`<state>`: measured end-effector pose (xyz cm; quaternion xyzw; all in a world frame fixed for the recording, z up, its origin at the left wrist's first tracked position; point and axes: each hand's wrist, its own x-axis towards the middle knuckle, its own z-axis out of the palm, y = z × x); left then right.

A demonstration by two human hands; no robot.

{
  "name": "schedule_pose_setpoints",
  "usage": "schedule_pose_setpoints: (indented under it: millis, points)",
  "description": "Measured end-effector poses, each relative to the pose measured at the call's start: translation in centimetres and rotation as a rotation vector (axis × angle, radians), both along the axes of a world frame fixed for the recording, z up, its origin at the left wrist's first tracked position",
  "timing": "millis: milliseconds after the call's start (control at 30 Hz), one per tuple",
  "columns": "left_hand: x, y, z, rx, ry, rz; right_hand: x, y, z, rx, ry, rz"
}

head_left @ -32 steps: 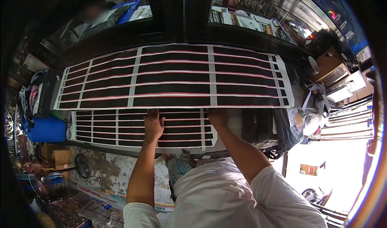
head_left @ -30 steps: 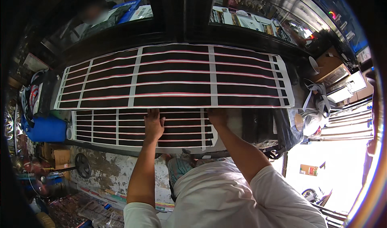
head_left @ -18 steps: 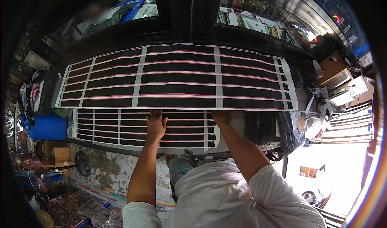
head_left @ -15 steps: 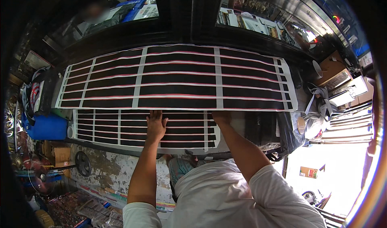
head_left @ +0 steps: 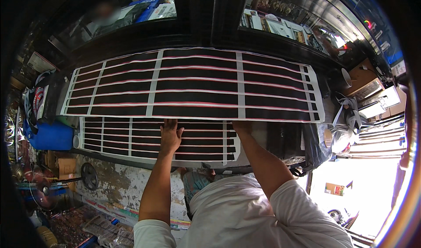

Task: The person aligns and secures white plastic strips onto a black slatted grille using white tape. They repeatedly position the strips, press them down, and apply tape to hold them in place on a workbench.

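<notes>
A large sheet, with black strips split by white and red lines and grey cross bands, lies across the table. Nearer to me, a second striped sheet of the same look runs partly under its front edge. My left hand rests palm down on this nearer sheet, thumb spread, fingers stretched toward the upper sheet's edge. Further right, my right hand reaches beneath that edge near the lower sheet's right end. Its fingers are hidden there, and whatever they touch cannot be seen.
Dark-framed glass panes stand behind the table. On the left are a blue container and a black hand wheel. Grey straps and black plastic wrapping lie at the right end. A cardboard box stands low left.
The view has shifted very slightly. Both hands and both sheets keep nearly the same places.
</notes>
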<state>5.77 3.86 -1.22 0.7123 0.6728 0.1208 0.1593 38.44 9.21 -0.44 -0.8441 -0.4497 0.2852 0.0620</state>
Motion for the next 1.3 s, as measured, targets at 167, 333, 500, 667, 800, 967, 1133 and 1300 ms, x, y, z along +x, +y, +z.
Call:
schedule_pose_setpoints:
  millis: [167, 333, 500, 667, 800, 967, 1133, 1300]
  points:
    - [0.4, 0.1, -0.5, 0.112, 0.007, -0.022, 1.0, 0.6, -1.5, -0.035, 0.002, 0.0]
    - [0.3, 0.1, 0.8, -0.003, -0.038, -0.008, 0.1, 0.6, 0.1, -0.083, 0.03, 0.003]
    - [0.5, 0.1, 0.7, 0.061, -0.04, -0.007, 0.1, 0.9, -0.9, -0.139, -0.031, -0.029]
    - [0.3, -0.1, 0.5, 0.074, -0.03, -0.006, -0.1, 0.7, -0.7, -0.099, -0.047, -0.011]
    - [0.3, 0.1, 0.0, 0.057, -0.011, -0.006, -0.6, 0.2, 0.0, -0.062, -0.101, 0.024]
    - [0.3, 0.1, -0.2, 0.044, 0.003, 0.002, -1.1, -0.6, 0.9, -0.018, -0.141, 0.029]
    - [0.4, 0.0, 0.0, 0.059, -0.026, 0.01, -1.1, -0.8, -0.1, 0.029, -0.16, -0.023]
    - [0.3, 0.2, 0.1, 0.037, -0.021, -0.004, -0.9, -0.6, -1.3, 0.054, -0.201, -0.025]
